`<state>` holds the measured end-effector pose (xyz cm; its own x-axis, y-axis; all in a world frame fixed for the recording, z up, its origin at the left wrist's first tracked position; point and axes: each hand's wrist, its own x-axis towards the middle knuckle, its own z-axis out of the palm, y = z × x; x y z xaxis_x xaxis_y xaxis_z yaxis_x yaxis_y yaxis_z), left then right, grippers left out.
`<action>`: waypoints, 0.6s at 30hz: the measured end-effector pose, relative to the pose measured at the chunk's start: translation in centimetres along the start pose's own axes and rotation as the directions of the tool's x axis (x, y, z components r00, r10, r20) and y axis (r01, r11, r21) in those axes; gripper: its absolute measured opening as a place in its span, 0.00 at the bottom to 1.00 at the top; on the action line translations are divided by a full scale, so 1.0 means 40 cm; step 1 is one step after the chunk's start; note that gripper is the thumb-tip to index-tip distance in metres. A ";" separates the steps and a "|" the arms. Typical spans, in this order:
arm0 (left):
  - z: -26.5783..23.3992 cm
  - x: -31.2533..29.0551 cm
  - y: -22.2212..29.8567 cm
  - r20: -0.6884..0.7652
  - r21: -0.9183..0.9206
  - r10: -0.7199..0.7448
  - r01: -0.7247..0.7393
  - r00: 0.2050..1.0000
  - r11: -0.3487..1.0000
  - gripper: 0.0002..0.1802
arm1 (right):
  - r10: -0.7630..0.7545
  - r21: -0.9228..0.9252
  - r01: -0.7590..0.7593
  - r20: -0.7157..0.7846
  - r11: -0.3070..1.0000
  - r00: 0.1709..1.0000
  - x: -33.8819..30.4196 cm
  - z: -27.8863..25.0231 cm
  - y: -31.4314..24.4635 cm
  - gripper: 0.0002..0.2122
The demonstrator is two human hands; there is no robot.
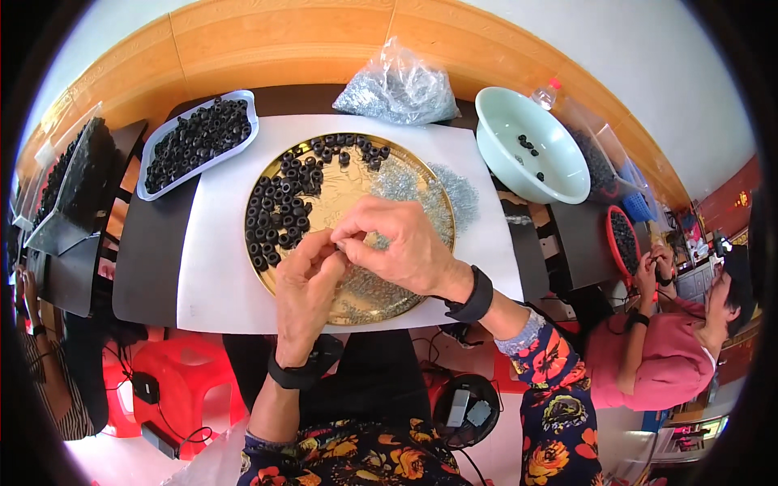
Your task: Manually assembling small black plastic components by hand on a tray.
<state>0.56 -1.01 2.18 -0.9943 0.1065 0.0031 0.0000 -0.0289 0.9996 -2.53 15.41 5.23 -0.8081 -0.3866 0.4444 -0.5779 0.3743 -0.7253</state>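
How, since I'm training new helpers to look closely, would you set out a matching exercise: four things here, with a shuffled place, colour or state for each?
Things
1. Round tray
2. Plastic bag
3. Large bowl
4. Right hand

Descriptions
A. Pale green, with a few black pieces inside
B. Fingertips close to those of the left hand
C. Gold, lying on a white sheet
D. Beyond the tray, holding many small silvery pieces

Right pairs: 1-C, 2-D, 3-A, 4-B
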 end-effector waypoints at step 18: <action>-0.052 -0.002 -0.042 -0.166 -0.287 0.135 -0.179 0.977 0.941 0.12 | -0.077 -0.404 0.207 0.315 0.891 0.946 0.022 0.027 0.033 0.03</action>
<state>0.41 -3.05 0.43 -0.9889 -0.0650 0.1334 0.1475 -0.3318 0.9318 -3.89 14.65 4.08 -0.6843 -0.6599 0.3102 -0.7280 0.5943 -0.3416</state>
